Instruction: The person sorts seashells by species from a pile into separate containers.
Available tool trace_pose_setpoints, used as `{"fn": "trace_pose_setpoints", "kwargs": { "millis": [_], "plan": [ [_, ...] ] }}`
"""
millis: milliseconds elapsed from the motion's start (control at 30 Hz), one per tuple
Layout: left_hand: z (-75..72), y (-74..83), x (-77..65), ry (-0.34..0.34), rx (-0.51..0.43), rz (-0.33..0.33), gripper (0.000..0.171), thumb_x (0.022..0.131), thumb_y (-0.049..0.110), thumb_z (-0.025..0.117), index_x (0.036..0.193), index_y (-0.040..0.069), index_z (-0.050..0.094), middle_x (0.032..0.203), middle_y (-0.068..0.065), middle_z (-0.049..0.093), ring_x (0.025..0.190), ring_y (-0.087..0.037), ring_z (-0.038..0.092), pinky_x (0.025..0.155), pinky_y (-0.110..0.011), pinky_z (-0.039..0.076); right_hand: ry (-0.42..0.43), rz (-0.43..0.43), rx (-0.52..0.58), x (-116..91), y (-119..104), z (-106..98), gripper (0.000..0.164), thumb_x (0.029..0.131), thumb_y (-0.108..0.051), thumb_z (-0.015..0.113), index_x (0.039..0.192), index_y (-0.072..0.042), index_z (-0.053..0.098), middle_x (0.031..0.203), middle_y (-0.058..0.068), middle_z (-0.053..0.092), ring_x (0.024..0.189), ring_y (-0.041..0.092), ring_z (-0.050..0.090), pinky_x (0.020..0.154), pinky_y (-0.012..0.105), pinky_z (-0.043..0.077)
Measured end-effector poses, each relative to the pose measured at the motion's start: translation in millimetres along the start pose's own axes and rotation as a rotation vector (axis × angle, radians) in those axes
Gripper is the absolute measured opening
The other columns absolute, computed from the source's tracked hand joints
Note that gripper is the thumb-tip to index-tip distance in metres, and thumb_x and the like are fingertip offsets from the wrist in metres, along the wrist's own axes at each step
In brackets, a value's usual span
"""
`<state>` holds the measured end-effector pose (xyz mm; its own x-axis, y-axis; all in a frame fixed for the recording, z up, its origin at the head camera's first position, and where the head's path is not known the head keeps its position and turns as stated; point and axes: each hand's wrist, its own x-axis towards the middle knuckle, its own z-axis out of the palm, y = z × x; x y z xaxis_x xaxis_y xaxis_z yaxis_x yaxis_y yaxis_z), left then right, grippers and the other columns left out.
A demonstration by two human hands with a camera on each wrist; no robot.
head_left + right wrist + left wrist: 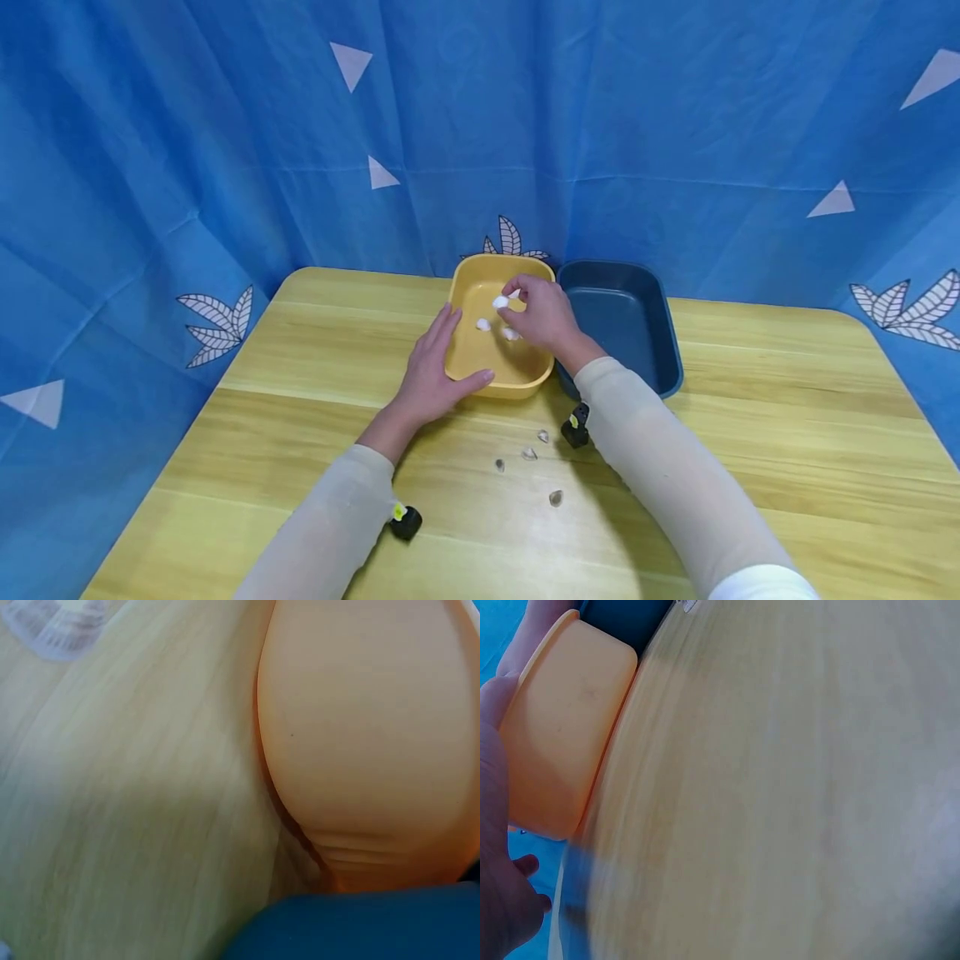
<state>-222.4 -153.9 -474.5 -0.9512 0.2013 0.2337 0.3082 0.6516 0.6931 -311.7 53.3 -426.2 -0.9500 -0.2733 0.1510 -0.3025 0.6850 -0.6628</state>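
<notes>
My right hand (547, 315) is over the yellow bin (501, 391) and pinches a small white piece, which looks like a shell (500, 302), between thumb and fingertips. Other white shells (483, 324) lie on the bin's floor, partly behind that hand. My left hand (437, 375) rests against the bin's near left corner, fingers straight along the left rim and thumb over the front rim. In the left wrist view, part of the left hand (499, 847) shows beside the bin's outer wall (570, 727).
A dark blue bin (617, 333) stands right beside the yellow one. Several small greyish shells (528, 454) lie on the wooden table (787, 433) in front of the bins; the right wrist view shows a ribbed shell (60, 630). Behind the table hangs a blue curtain (480, 108).
</notes>
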Motion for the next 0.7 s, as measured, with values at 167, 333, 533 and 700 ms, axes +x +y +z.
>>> {"fn": "trace_pose_setpoints", "kwargs": {
  "millis": [167, 333, 533, 700],
  "plan": [
    [-1.2, 0.6, -0.2, 0.002, -0.001, 0.005, 0.102, 0.083, 0.061, 0.071, 0.161, 0.017, 0.022, 0.167, 0.003, 0.008, 0.148, -0.029, 0.017, 0.114, -0.059, 0.015, 0.004, 0.009, -0.010, 0.6, -1.2, 0.6, 0.028, 0.089, -0.025, 0.077, 0.111, -0.011, 0.068, 0.113, 0.008, 0.068, 0.105, 0.026, 0.059, 0.091, 0.044, 0.049],
    [-2.2, 2.2, -1.4, -0.005, -0.004, -0.004, 0.101, 0.083, 0.059, 0.072, 0.161, 0.018, 0.022, 0.166, 0.005, 0.008, 0.148, -0.028, 0.016, 0.114, -0.058, 0.015, -0.003, 0.019, 0.006, -0.6, -1.3, 1.0, 0.032, 0.088, -0.024, 0.078, 0.114, -0.008, 0.068, 0.113, 0.011, 0.067, 0.104, 0.028, 0.058, 0.089, 0.044, 0.049],
    [-3.2, 2.2, -1.6, -0.006, -0.001, -0.009, 0.100, 0.083, 0.059, 0.071, 0.160, 0.017, 0.022, 0.166, 0.006, 0.008, 0.148, -0.027, 0.016, 0.115, -0.057, 0.015, 0.028, -0.004, 0.024, -3.5, -1.7, -2.4, 0.035, 0.086, -0.028, 0.080, 0.112, -0.007, 0.068, 0.111, 0.012, 0.068, 0.101, 0.028, 0.057, 0.087, 0.043, 0.049],
    [-3.3, 1.2, -1.5, -0.007, -0.006, -0.013, 0.101, 0.083, 0.059, 0.072, 0.161, 0.019, 0.022, 0.166, 0.007, 0.007, 0.148, -0.028, 0.016, 0.114, -0.057, 0.015, 0.045, -0.016, 0.016, -8.5, -0.4, -6.6, 0.036, 0.084, -0.029, 0.081, 0.110, -0.007, 0.068, 0.101, 0.014, 0.067, 0.092, 0.026, 0.053, 0.078, 0.040, 0.046]
  ]
}}
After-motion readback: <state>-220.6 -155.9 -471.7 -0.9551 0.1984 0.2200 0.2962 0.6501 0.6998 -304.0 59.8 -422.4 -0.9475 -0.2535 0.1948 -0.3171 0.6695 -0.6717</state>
